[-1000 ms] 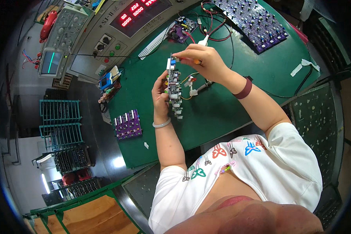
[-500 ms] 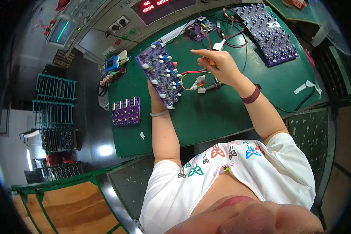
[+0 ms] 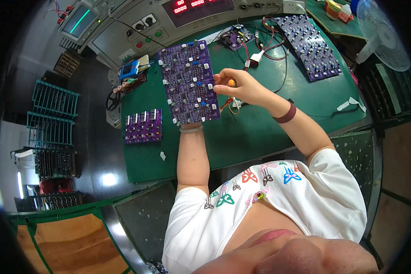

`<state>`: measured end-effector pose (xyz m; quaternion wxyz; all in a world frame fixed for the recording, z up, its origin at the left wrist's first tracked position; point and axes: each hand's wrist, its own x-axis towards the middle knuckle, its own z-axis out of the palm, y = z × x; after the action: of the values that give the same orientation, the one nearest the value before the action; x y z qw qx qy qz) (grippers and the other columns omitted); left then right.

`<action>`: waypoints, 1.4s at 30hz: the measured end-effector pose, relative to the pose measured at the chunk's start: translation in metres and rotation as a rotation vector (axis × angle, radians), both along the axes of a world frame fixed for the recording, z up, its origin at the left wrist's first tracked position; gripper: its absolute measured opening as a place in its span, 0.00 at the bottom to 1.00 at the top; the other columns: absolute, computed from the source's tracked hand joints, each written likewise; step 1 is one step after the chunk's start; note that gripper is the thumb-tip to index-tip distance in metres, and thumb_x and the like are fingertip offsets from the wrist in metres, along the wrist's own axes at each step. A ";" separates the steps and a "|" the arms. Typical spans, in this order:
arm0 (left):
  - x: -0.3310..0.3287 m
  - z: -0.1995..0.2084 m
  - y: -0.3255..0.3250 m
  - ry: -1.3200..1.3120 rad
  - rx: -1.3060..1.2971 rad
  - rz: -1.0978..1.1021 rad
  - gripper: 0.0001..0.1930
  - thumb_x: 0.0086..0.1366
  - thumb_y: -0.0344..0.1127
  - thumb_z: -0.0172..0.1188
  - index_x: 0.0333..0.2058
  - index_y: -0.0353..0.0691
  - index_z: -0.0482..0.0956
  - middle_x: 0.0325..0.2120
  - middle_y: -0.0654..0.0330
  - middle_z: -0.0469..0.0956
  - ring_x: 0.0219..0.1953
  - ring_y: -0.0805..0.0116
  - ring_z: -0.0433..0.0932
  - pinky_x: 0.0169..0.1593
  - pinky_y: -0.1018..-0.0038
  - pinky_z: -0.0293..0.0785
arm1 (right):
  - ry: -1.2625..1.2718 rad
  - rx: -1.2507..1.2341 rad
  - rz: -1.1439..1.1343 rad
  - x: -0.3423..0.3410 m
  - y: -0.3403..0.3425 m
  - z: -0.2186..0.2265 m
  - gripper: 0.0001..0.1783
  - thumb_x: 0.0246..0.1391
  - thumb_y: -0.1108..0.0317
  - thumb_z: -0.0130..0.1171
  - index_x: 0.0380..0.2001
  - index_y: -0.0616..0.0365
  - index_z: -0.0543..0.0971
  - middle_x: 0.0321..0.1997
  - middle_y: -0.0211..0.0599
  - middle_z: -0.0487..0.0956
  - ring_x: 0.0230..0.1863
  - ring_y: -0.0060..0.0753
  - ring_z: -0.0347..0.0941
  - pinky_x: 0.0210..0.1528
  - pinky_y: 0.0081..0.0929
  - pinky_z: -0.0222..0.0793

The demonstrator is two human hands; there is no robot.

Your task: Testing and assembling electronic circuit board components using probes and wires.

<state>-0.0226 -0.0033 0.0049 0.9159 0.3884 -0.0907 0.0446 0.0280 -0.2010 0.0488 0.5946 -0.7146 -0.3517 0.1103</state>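
Circuit board (image 3: 188, 80) over a green table (image 3: 246, 132) near a fan (image 3: 383, 39) is gripped by left hand (image 3: 191, 125), right hand (image 3: 243, 88) clasping something orange (image 3: 232, 83).

Left forearm (image 3: 192, 160) runs pretty much straight up to the bottom edge of the purple circuit board (image 3: 189, 82), left hand mostly hidden behind it. Right forearm (image 3: 303, 130) slants in from the board's lower right, right hand (image 3: 242, 86) kinda curled, thumb and index tips (image 3: 218, 88) by its right edge, can't tell if touching.

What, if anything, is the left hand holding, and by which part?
The left hand holds a purple circuit board from its underside; the grip is hidden.
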 end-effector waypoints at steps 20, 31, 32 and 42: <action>0.026 -0.008 -0.021 -0.077 0.193 -0.055 0.22 0.77 0.42 0.46 0.60 0.31 0.67 0.57 0.47 0.72 0.52 0.57 0.78 0.59 0.62 0.77 | 0.789 0.365 -0.046 -0.049 -0.111 0.003 0.09 0.64 0.64 0.62 0.34 0.55 0.74 0.19 0.16 0.62 0.15 0.09 0.52 0.17 0.16 0.43; 0.023 -0.001 -0.008 -0.048 0.436 0.257 0.16 0.77 0.39 0.46 0.54 0.35 0.72 0.49 0.53 0.77 0.45 0.66 0.80 0.52 0.69 0.77 | 0.790 0.449 -0.834 -0.087 -0.293 -0.059 0.09 0.67 0.63 0.58 0.31 0.49 0.72 0.18 0.13 0.59 0.14 0.10 0.48 0.16 0.16 0.41; 0.025 -0.003 -0.007 -0.047 0.428 0.281 0.15 0.77 0.39 0.46 0.54 0.35 0.72 0.49 0.53 0.77 0.45 0.67 0.80 0.51 0.70 0.77 | 0.800 0.465 -0.911 -0.087 -0.299 -0.062 0.10 0.66 0.63 0.59 0.29 0.49 0.72 0.18 0.14 0.59 0.14 0.11 0.48 0.16 0.17 0.42; 0.025 0.001 -0.007 -0.106 0.565 0.524 0.14 0.74 0.33 0.51 0.52 0.33 0.75 0.47 0.54 0.79 0.43 0.69 0.80 0.50 0.72 0.78 | 0.488 -0.186 -0.856 -0.043 -0.342 -0.089 0.23 0.62 0.50 0.63 0.20 0.52 0.72 0.14 0.18 0.63 0.15 0.16 0.58 0.17 0.21 0.52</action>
<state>0.0020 -0.0102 0.0062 0.7245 0.6326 -0.0442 0.2703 -0.0146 -0.5430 -0.0403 0.5852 -0.7981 0.1336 0.0513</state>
